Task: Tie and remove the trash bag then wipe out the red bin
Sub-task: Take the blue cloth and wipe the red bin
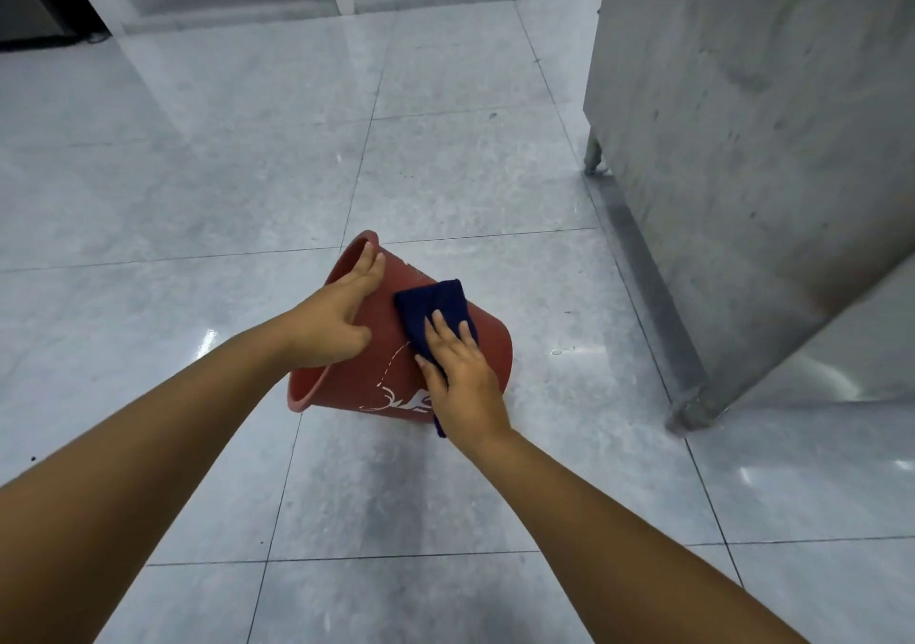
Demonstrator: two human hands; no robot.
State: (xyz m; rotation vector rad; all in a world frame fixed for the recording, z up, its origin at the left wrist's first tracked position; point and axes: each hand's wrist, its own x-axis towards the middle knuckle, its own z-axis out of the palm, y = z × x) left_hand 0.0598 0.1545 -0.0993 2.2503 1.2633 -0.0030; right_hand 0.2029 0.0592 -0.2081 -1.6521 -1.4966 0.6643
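Floor tiles (198, 173) frame tipped red bin (376, 371), interior hidden.

Centre frame, a red bin (367, 377) lies tipped on the grey tiled floor (198, 173), mouth facing left. The left hand (336, 321) rests flat near its rim — the right hand (460, 371) presses a dark blue cloth (435, 301) against the outer wall. A steel cabinet (767, 123) fills the upper right.

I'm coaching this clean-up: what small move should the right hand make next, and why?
Probably slide the cloth along the outer wall of the bin. The right hand presses it flat there while the left hand steadies the tilted bin near its rim; the inside isn't being wiped yet.
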